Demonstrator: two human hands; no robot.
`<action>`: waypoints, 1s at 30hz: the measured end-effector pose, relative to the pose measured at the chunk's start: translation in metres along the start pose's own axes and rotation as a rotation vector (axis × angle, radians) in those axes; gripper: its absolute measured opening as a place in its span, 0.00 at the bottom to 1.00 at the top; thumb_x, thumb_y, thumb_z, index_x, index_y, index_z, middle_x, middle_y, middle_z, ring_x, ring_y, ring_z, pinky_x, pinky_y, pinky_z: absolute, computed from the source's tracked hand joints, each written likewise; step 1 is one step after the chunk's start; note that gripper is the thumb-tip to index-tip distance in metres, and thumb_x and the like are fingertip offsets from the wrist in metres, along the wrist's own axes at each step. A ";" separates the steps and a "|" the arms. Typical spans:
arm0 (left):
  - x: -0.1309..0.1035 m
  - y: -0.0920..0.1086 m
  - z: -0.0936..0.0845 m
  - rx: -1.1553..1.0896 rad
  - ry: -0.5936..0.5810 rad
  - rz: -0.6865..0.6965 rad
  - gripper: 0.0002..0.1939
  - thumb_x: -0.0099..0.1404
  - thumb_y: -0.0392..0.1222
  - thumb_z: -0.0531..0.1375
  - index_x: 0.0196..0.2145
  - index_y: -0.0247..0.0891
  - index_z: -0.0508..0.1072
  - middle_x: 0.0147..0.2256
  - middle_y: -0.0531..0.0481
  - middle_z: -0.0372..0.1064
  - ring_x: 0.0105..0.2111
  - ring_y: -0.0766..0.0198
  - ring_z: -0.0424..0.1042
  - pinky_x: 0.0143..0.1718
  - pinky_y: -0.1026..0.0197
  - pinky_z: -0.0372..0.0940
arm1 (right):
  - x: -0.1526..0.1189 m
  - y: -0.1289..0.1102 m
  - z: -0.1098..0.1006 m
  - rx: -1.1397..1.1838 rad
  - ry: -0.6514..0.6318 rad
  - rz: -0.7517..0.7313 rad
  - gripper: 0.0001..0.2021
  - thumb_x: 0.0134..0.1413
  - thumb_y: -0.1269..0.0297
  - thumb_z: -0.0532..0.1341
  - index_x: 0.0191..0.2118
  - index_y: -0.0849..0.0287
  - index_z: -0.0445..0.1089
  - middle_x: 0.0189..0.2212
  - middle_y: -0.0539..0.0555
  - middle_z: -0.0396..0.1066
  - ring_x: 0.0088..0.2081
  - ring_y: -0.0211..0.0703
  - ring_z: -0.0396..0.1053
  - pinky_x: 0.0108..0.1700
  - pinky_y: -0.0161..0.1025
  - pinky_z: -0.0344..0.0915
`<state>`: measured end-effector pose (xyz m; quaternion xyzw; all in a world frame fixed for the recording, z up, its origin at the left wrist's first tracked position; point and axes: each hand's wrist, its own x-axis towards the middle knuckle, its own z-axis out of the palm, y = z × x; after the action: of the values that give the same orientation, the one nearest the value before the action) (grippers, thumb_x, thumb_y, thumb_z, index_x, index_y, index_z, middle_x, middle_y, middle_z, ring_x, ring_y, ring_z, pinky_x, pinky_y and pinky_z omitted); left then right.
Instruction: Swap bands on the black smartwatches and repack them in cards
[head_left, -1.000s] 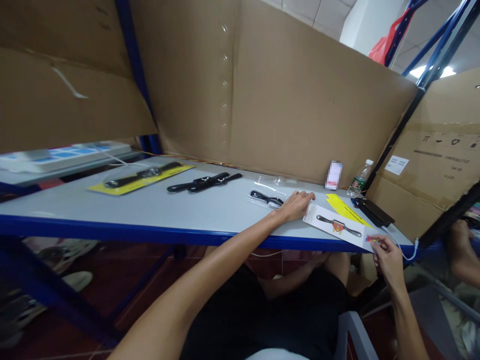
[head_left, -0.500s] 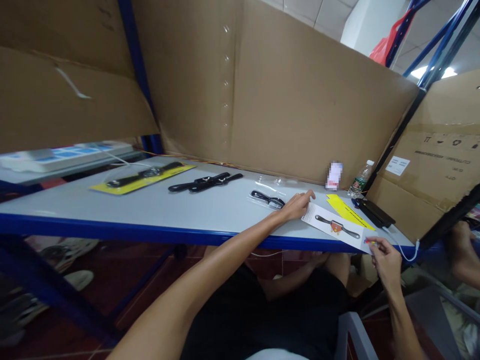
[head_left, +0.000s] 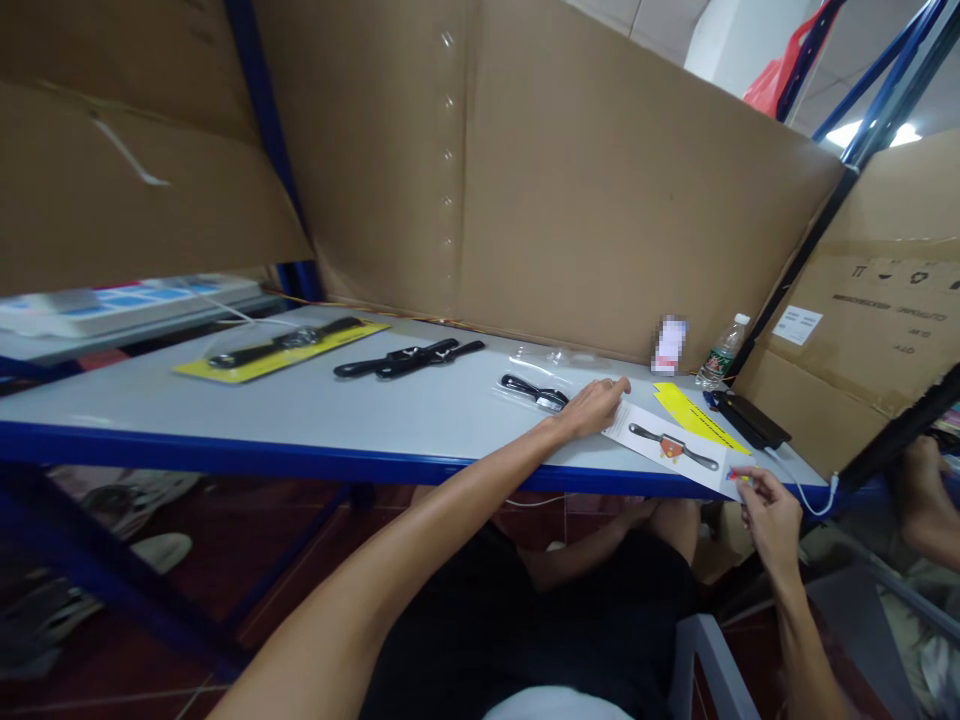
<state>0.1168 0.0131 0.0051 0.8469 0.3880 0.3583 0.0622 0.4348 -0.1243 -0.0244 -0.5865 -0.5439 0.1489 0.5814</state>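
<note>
My right hand [head_left: 772, 510] pinches the right end of a white printed card [head_left: 667, 447], which carries a picture of a spokeshave. A small red, blue and yellow patch shows by its fingertips. My left hand [head_left: 596, 408] lies at the card's left end, fingers stretched out and slightly bent. Beside and partly beneath it is a black spokeshave [head_left: 529, 388] in clear plastic; its right end is hidden by the hand. Just behind the card lies a yellow printed strip [head_left: 697, 415].
Further left are black spokeshaves [head_left: 412, 358] and a packed spokeshave [head_left: 285, 345] on a yellow card. A water bottle [head_left: 724, 352] and a black case [head_left: 748, 420] with a white cable stand right. Cardboard walls [head_left: 562, 200] enclose the table [head_left: 150, 400]. Another person's arm [head_left: 926, 500] shows at far right.
The camera view has shifted slightly. Both hands and the card keep nearly the same places on the table.
</note>
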 end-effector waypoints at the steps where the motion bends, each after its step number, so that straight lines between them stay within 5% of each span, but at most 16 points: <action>1: 0.000 0.000 0.000 0.006 0.009 -0.001 0.23 0.64 0.30 0.53 0.56 0.38 0.68 0.39 0.45 0.72 0.41 0.53 0.71 0.47 0.54 0.64 | -0.001 0.000 0.000 0.010 -0.004 -0.001 0.21 0.49 0.48 0.67 0.41 0.60 0.76 0.17 0.43 0.58 0.15 0.35 0.55 0.17 0.35 0.52; 10: 0.004 -0.004 -0.001 -0.195 0.063 -0.053 0.25 0.58 0.28 0.55 0.53 0.40 0.70 0.37 0.51 0.74 0.43 0.57 0.72 0.51 0.53 0.62 | -0.003 0.006 0.004 0.021 0.016 0.029 0.21 0.49 0.47 0.67 0.42 0.58 0.74 0.20 0.44 0.61 0.16 0.36 0.58 0.17 0.34 0.53; 21: 0.005 0.001 0.001 -0.289 0.155 -0.129 0.19 0.56 0.26 0.53 0.42 0.41 0.73 0.34 0.52 0.76 0.41 0.57 0.73 0.49 0.54 0.64 | -0.004 0.008 0.004 -0.143 0.095 -0.122 0.19 0.54 0.46 0.64 0.40 0.59 0.77 0.23 0.51 0.71 0.24 0.42 0.67 0.25 0.35 0.63; 26: 0.004 0.004 -0.003 -0.264 0.153 -0.121 0.20 0.55 0.26 0.53 0.42 0.41 0.75 0.36 0.50 0.78 0.46 0.54 0.73 0.55 0.50 0.63 | -0.007 0.008 0.007 -0.062 0.066 -0.061 0.20 0.53 0.46 0.65 0.40 0.59 0.74 0.23 0.50 0.70 0.19 0.39 0.62 0.20 0.35 0.58; 30: 0.005 -0.001 -0.008 -0.401 0.119 -0.155 0.23 0.56 0.28 0.55 0.48 0.39 0.73 0.38 0.49 0.80 0.41 0.56 0.75 0.48 0.54 0.67 | -0.010 0.008 0.011 0.033 0.047 0.002 0.19 0.52 0.46 0.66 0.41 0.58 0.72 0.22 0.47 0.66 0.17 0.38 0.59 0.18 0.35 0.54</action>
<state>0.1130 0.0163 0.0133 0.7625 0.3761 0.4718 0.2337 0.4261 -0.1250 -0.0384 -0.5808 -0.5269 0.1445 0.6035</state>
